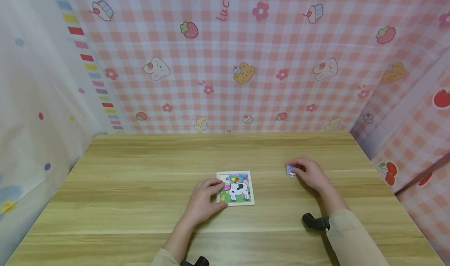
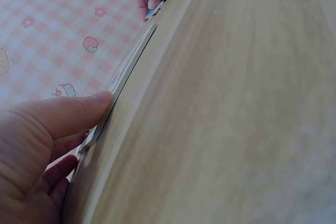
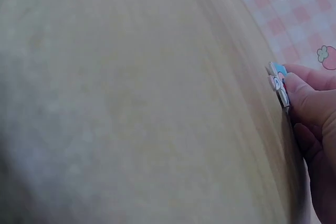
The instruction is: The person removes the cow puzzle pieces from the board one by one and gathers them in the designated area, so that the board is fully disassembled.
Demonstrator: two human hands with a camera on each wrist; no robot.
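Observation:
A small square cow puzzle (image 1: 241, 188) in a pale wooden tray lies flat on the table, with a bare pale patch at its upper left corner. My left hand (image 1: 204, 199) holds the tray at its left side, thumb at the near edge and fingers over the left rim. In the left wrist view, the thumb (image 2: 86, 111) presses on the tray's edge (image 2: 123, 80). Off to the right, my right hand (image 1: 309, 174) pinches a small blue puzzle piece (image 1: 290, 170) between thumb and fingers. The right wrist view shows this piece (image 3: 278, 83) tilted close over the tabletop, its lower part pale.
The wood-grain table (image 1: 140, 160) reaches back to a pink checked curtain (image 1: 225, 63). A white dotted curtain (image 1: 38, 102) hangs on the left. Black wrist mounts (image 1: 315, 222) are on both forearms, low over the table.

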